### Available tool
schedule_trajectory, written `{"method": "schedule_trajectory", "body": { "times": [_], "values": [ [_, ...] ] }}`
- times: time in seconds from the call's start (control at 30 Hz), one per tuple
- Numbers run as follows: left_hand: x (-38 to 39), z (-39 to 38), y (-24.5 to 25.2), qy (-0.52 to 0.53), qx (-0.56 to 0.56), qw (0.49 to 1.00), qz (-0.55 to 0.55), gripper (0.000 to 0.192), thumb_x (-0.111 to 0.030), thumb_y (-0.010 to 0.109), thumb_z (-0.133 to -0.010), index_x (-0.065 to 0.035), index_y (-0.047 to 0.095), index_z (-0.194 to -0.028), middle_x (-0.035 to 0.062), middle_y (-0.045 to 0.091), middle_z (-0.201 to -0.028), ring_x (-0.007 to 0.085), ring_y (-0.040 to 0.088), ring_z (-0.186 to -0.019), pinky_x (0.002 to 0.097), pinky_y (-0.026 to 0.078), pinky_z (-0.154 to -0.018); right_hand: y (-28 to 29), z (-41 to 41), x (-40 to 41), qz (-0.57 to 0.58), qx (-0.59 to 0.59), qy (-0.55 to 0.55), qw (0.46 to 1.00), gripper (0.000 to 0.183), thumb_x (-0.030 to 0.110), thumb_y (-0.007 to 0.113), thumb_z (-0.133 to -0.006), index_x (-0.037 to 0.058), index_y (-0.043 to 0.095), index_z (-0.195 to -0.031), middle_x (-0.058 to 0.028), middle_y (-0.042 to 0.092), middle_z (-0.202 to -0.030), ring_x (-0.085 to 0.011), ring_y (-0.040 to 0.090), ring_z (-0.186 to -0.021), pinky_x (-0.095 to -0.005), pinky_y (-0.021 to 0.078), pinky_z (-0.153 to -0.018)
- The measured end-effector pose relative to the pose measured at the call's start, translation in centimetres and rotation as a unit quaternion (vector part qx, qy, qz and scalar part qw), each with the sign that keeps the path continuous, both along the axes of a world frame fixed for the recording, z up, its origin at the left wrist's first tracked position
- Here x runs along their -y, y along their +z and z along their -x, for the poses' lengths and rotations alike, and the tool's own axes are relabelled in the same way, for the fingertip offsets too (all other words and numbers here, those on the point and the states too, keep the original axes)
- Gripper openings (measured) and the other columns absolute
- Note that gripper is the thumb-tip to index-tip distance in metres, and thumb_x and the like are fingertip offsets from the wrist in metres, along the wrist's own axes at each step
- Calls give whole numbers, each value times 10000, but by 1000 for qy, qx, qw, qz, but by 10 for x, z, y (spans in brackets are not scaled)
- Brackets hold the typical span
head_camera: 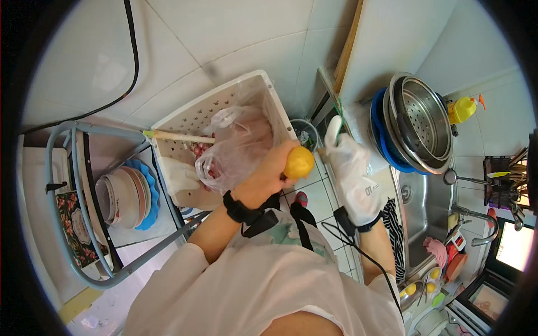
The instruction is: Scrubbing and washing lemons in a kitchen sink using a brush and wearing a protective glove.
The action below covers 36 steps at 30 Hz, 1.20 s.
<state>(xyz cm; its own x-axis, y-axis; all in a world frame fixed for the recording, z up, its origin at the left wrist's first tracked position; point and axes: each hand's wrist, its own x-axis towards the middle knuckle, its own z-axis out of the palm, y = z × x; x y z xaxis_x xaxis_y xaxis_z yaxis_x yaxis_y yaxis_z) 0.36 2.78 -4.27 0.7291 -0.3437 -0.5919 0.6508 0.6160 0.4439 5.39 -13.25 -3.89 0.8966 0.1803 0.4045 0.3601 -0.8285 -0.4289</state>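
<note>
My left hand (271, 166), bare with a black strap at the wrist, grips a yellow lemon (299, 162) over the near right corner of a white plastic basket (218, 98). Inside the basket lie a clear plastic bag (243, 147), small reddish bulbs (201, 149), a pale stalk (180, 137) with a green end and a white cloth or glove (178, 173). My right hand (353, 176) wears a white glove with writing and is beside the counter edge. One gloved finger points up beside a green string (338, 110); the other fingertips are hidden.
Nested steel bowls and a colander (422, 117) stand on the counter beside a steel sink (420, 210). A bin (303, 126) is on the floor between basket and counter. At left, a grey metal rack (80, 159) holds stacked bowls (124, 195).
</note>
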Motion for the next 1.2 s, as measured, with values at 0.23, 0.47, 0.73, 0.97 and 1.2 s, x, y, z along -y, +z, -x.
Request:
{"method": "schedule_trajectory", "body": {
  "times": [0.23, 0.47, 0.73, 0.97, 1.2],
  "values": [
    [-4, 4, -2, 13, 30, 998, -54, 347, -381, 450, -923, -54, 556, -875, 125, 589, -660, 149, 436, -389, 248, 286, -325, 42, 26, -13, -61, -82, 34, 994, 400, 317, 566, -894, 64, 596, -587, -156, 525, -491, -350, 561, -465, -402, 474, -484],
    [4, 4, 9, 23, 17, 994, -101, 334, -378, 441, -927, -69, 541, -849, 65, 511, -602, 129, 425, -395, 244, 276, -327, 60, 24, -5, -66, -135, 12, 989, 452, 327, 570, -889, 75, 550, -514, -146, 539, -495, -343, 564, -466, -417, 452, -453],
    [8, 7, 24, -16, 55, 974, -218, 326, -396, 443, -925, -99, 538, -831, 24, 485, -603, 103, 438, -440, 219, 269, -350, 54, 17, 4, -6, -183, 3, 983, 340, 289, 579, -846, 44, 584, -609, -172, 561, -567, -353, 574, -527, -391, 471, -519],
    [23, 14, 9, 39, 105, 956, -272, 344, -435, 457, -917, -117, 542, -816, -3, 472, -586, 85, 407, -434, 221, 226, -352, 23, 4, 11, 33, -152, -14, 988, 255, 208, 641, -809, 25, 590, -639, -192, 568, -584, -355, 605, -589, -411, 473, -558],
    [15, 10, 3, -20, 69, 973, -218, 364, -440, 460, -914, -96, 579, -930, 27, 519, -684, 94, 456, -498, 218, 276, -380, 64, 28, 7, 18, -26, 129, 991, 183, 159, 649, -756, 25, 590, -646, -182, 547, -582, -348, 577, -574, -406, 448, -565]
  ]
}}
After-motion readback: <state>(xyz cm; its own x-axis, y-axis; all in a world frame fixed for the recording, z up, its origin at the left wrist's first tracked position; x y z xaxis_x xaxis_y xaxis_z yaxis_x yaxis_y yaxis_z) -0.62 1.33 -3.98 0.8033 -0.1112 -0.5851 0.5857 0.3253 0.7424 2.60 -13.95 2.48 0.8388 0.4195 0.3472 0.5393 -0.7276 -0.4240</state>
